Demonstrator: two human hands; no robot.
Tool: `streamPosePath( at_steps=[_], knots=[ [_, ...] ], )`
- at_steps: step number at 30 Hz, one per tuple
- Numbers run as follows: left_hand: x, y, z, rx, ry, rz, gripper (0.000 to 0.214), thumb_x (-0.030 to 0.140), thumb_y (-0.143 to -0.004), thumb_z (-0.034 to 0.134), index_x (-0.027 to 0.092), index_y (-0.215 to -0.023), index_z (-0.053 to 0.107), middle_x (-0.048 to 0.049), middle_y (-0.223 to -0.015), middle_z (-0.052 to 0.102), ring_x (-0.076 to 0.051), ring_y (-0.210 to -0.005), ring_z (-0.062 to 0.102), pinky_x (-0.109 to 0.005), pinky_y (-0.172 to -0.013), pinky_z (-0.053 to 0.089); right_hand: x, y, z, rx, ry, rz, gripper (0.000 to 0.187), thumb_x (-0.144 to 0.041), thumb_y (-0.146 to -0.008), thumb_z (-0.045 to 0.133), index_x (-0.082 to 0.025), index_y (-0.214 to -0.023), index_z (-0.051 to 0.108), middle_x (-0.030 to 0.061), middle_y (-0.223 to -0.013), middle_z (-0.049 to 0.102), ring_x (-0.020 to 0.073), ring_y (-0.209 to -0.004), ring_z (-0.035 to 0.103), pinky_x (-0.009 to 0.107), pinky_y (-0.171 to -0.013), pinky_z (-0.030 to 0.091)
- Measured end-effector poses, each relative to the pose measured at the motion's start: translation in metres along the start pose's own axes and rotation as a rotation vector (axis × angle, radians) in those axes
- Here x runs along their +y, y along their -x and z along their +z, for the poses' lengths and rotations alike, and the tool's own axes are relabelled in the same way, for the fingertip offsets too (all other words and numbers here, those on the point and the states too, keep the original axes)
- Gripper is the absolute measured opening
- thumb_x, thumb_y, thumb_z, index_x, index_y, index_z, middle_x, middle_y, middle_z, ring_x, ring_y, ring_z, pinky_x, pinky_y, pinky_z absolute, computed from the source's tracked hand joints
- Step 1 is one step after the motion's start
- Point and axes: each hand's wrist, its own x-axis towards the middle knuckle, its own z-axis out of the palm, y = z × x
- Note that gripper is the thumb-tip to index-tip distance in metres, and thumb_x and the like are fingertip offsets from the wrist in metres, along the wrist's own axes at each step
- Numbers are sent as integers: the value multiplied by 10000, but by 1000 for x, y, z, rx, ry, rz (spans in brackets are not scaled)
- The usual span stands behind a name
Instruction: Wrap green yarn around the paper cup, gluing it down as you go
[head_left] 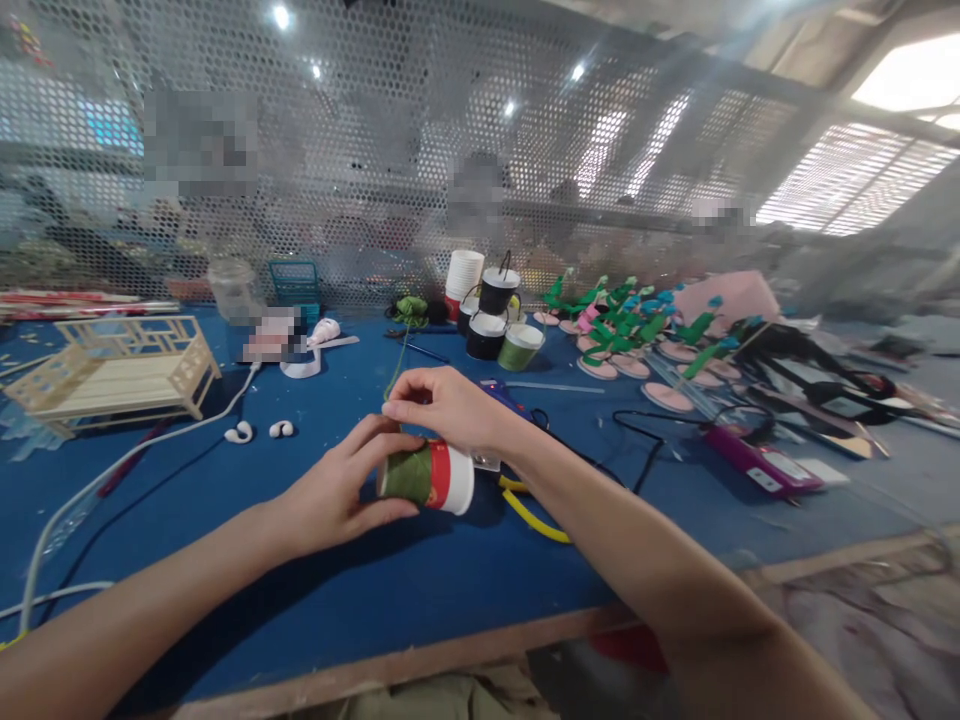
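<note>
A paper cup (pixel 451 478) lies tilted on its side in front of me, its white rim facing right. Olive-green yarn wraps the part of the cup toward its base, and a red printed band shows beside it. My left hand (pixel 341 485) grips the cup around its base end. Just above the cup, my right hand (pixel 442 405) has thumb and forefinger pinched on the green yarn (pixel 398 365). That strand runs back across the table to a green yarn ball (pixel 411 310). The right fingertips partly hide the yarn at the cup.
Behind stand several yarn-covered cups (pixel 486 337) and a stack of white cups (pixel 465 272). Green craft flowers (pixel 622 335) on pink discs fill the back right. Yellow-handled scissors (pixel 536 518) lie under my right forearm. A small wooden bed frame (pixel 120 370), earbuds (pixel 240 433) and a white cable (pixel 150 440) occupy the left.
</note>
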Motion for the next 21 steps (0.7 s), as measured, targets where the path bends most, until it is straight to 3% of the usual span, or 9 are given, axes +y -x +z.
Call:
streamPosePath(
  at_steps=[5,8,10,12,15,17,20,21],
  knots=[
    [-3,1,2,34,-28,-6,411,373,-828,542,203,-1176,407,-99,-1127,437,-221,-1064,485,-346,-899,456,17,2,-26,112,288,85,189,-287,-777,543,-145,-658,577,-8,-583,561,99,-542,496,232,-548,381],
    [-6,1,2,46,-47,-10,407,364,-831,539,198,-1179,406,-94,-1117,440,-215,-1046,487,-344,-890,457,29,10,-61,308,389,241,242,-301,-853,413,-139,-791,581,45,-727,631,108,-561,562,218,-532,401],
    [-8,1,2,68,-61,-22,391,347,-836,533,201,-1176,406,-91,-1107,442,-215,-1036,485,-356,-883,458,40,17,-80,449,635,387,266,-255,-877,341,-147,-840,582,67,-807,648,129,-668,601,217,-591,410],
    [-9,1,1,90,-70,-41,377,323,-837,533,208,-1172,405,-87,-1100,438,-216,-1029,483,-372,-880,456,54,22,-90,453,706,468,208,-219,-834,416,-138,-759,593,97,-779,652,183,-737,608,246,-619,402],
    [-11,0,1,112,-75,-64,369,278,-828,545,214,-1164,408,-85,-1106,429,-218,-1034,475,-384,-888,446,77,27,-87,296,681,533,155,-238,-653,647,-168,-542,564,44,-584,628,192,-620,594,242,-556,392],
    [-11,0,0,125,-68,-70,366,254,-824,548,215,-1160,410,-88,-1116,427,-221,-1048,470,-386,-892,442,89,27,-79,251,655,546,156,-196,-593,678,-175,-507,550,34,-564,625,193,-615,591,241,-557,396],
    [-11,0,0,138,-48,-68,368,241,-819,557,217,-1157,412,-88,-1118,433,-223,-1048,474,-392,-886,446,96,28,-71,295,613,553,31,-127,-622,615,-147,-639,598,86,-705,666,224,-725,610,259,-618,415],
    [-11,0,-1,142,-42,-66,372,243,-816,563,218,-1156,414,-87,-1116,435,-222,-1044,476,-396,-883,447,96,28,-70,320,591,556,86,-119,-634,595,-130,-718,609,107,-760,671,235,-757,613,270,-634,421]
  ],
)
